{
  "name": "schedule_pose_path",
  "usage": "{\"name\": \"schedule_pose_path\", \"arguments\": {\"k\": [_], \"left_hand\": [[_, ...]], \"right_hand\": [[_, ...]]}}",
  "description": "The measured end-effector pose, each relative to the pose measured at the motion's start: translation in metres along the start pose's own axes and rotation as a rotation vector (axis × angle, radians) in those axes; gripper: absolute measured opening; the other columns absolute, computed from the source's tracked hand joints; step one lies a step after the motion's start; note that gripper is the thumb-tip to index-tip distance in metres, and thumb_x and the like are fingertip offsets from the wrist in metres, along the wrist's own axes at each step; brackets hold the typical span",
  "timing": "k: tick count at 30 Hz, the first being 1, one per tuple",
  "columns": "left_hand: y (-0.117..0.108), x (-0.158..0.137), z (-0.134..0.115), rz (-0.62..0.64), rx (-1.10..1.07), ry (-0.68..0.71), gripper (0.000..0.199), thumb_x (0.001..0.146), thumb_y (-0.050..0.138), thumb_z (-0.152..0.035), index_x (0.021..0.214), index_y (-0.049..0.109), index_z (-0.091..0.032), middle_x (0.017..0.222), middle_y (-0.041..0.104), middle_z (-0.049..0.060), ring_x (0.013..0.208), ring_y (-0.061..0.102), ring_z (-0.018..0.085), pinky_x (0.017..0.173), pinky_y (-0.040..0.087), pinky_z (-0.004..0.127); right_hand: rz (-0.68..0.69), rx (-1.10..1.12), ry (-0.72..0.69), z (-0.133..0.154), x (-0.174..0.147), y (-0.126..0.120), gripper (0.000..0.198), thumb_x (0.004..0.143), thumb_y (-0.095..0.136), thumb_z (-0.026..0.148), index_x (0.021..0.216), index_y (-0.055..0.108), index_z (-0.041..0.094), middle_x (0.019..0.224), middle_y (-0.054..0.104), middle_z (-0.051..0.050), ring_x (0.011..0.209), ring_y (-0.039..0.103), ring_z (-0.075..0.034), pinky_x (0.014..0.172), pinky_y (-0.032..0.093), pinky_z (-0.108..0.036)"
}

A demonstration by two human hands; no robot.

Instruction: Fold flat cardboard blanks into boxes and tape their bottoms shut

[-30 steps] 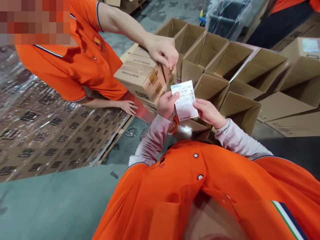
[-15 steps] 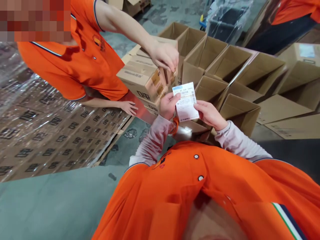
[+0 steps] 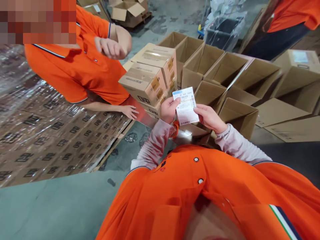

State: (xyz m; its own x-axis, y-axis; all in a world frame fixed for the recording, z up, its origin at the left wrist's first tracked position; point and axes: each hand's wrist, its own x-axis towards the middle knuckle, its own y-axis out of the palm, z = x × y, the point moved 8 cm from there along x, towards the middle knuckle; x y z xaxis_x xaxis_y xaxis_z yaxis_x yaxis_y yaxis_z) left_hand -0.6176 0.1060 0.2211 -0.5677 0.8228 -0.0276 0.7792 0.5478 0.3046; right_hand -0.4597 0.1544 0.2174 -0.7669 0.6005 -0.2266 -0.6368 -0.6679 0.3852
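Note:
A white printed shipping label (image 3: 186, 108) with barcodes and a blue strip is held in front of my chest. My left hand (image 3: 169, 109) pinches its left side, thumb on top. At the label's right edge, my right hand (image 3: 209, 117) grips it between thumb and fingers. Just beyond lie open, upright cardboard boxes (image 3: 211, 91), whose insides are partly in shadow. Left of the label stand stacked closed cartons (image 3: 141, 81) with dark printed marks and tape, close to my left hand.
A co-worker in an orange shirt (image 3: 100, 80) stands at the left, one hand raised, the other on the table edge. Behind them is a film-wrapped stack of cartons (image 3: 62, 133). A plastic-lined grey bin (image 3: 223, 33) and another person (image 3: 292, 26) are farther back.
The co-worker's raised hand has come away from the closed cartons, back toward their chest. My hands keep hold of the label, almost unmoved. The view has shifted slightly.

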Motion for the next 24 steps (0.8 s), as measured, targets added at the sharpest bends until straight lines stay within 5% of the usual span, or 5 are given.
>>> {"name": "schedule_pose_path", "arguments": {"k": [17,24], "left_hand": [[-0.0018,-0.0023,0.0005,-0.026,-0.003,0.016,0.052,0.064,0.095,-0.061,0.083,0.077,-0.016,0.075,0.078,0.006,0.064,0.070,0.018,0.060,0.054,0.029],[-0.0001,-0.0029,-0.0007,-0.025,-0.027,-0.005,0.056,0.061,0.096,-0.060,0.088,0.078,-0.014,0.081,0.080,0.008,0.073,0.074,0.023,0.068,0.058,0.033]], "right_hand": [[0.019,-0.017,0.001,0.0028,-0.0020,0.0048,0.045,0.065,0.092,0.053,0.091,0.077,0.019,0.096,0.080,-0.005,0.086,0.072,-0.022,0.081,0.058,-0.033],[0.027,-0.016,0.006,0.0002,-0.0009,0.0030,0.046,0.068,0.091,0.053,0.096,0.078,0.018,0.097,0.080,-0.006,0.084,0.071,-0.021,0.078,0.057,-0.032]]}}
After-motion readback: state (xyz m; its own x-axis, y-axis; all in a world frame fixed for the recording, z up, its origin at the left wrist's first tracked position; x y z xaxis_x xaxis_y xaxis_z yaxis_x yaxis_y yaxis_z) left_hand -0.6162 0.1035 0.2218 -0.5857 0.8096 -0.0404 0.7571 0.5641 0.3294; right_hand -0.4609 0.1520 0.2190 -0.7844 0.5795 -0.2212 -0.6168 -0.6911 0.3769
